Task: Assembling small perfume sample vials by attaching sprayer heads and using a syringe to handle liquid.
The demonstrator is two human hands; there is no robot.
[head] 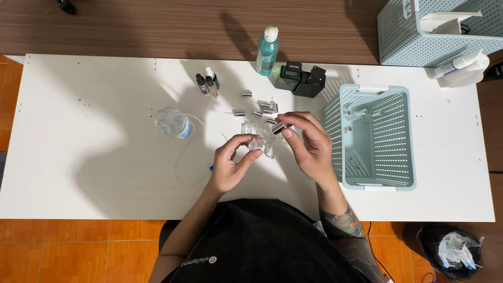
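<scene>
My left hand (231, 163) pinches a small clear glass vial (256, 143) between thumb and fingers above the white table (94, 157). My right hand (306, 141) holds a small silver cap (277, 127) at its fingertips, just right of and above the vial. Several more clear vials (250, 128) and silver caps (264, 107) lie scattered on the table right behind my hands.
A pale blue perforated basket (401, 141) with a few vials inside stands to the right. Two black boxes (302, 79), a teal pump bottle (267, 51), three small dropper bottles (207, 83) and a clear water bottle (172, 122) sit nearby. A second basket (398, 36) stands far right.
</scene>
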